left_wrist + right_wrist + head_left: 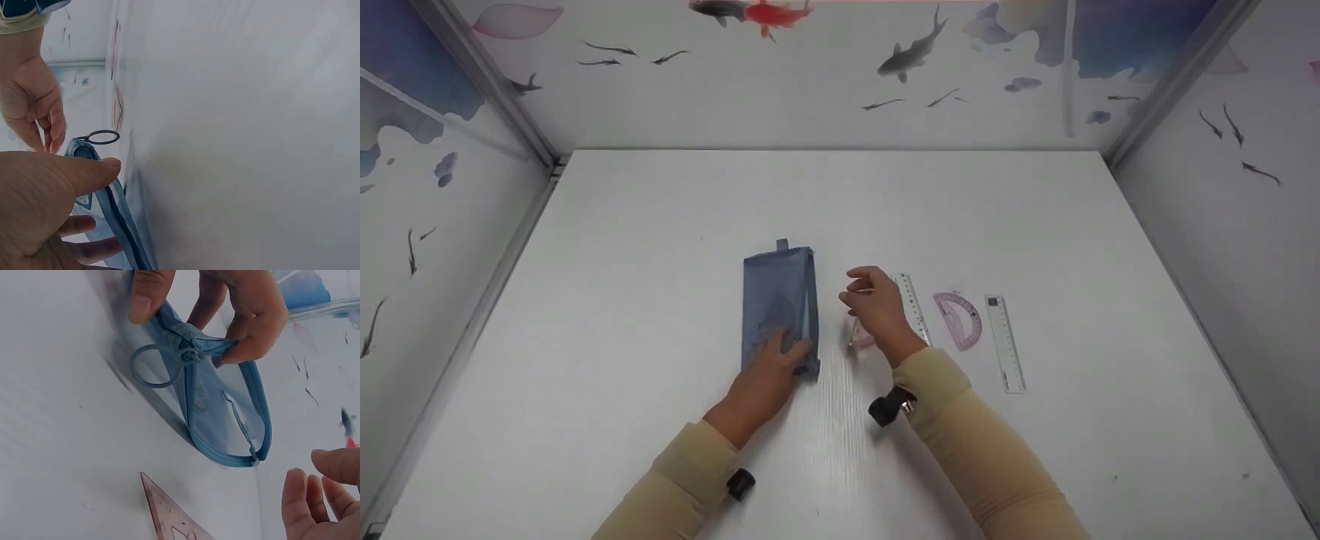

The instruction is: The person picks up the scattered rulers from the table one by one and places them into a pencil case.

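A blue zippered pencil pouch (772, 289) lies lengthwise left of the table's middle. Its zip is undone, and the mouth gapes in the right wrist view, where a pull ring (133, 364) hangs from the near end. My left hand (763, 379) holds that end, thumb on one edge and fingers at the other. Right of the pouch, my right hand (877, 304) hovers with loosely bent fingers and holds nothing. Beneath it lie a pink set square (169, 517) and a clear ruler (913, 304), both partly hidden by the hand in the head view.
Further right on the white table (660, 210) lie a pink protractor (962, 322) and another clear ruler (1006, 345). Printed panels with fish enclose the table at the back (810, 97) and both sides.
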Available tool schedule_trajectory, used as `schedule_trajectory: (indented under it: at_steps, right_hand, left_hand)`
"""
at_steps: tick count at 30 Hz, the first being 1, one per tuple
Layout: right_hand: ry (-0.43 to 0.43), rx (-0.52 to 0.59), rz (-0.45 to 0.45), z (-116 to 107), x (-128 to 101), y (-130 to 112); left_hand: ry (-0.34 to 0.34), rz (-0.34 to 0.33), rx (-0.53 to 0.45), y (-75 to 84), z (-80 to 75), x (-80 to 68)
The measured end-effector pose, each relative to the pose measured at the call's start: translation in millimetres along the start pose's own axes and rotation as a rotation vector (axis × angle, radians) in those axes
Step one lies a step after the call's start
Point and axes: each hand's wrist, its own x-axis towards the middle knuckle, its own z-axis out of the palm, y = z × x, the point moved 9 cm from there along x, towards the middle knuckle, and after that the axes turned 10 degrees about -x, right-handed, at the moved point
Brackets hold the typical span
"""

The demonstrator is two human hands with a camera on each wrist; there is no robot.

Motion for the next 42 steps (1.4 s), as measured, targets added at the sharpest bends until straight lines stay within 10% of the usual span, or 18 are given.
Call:
schedule_trajectory:
  at_steps: [21, 35, 42]
  right_hand:
    - [0.06, -0.384, -0.264, -38.8, -25.8, -22.1]
    - [0.107, -0.853, -0.535, -37.2, -44.8, -30.5]
    - [0.115, -0.95, -0.528, -46.5, -47.1, -26.5]
  left_hand:
    - [0.036, 0.037, 0.003, 2.1, 0.1, 0.5]
    - [0.033, 0.022, 0.017, 1.8, 0.2, 0.4]
    - [0.031, 0.016, 0.027, 0.8, 2.1, 0.7]
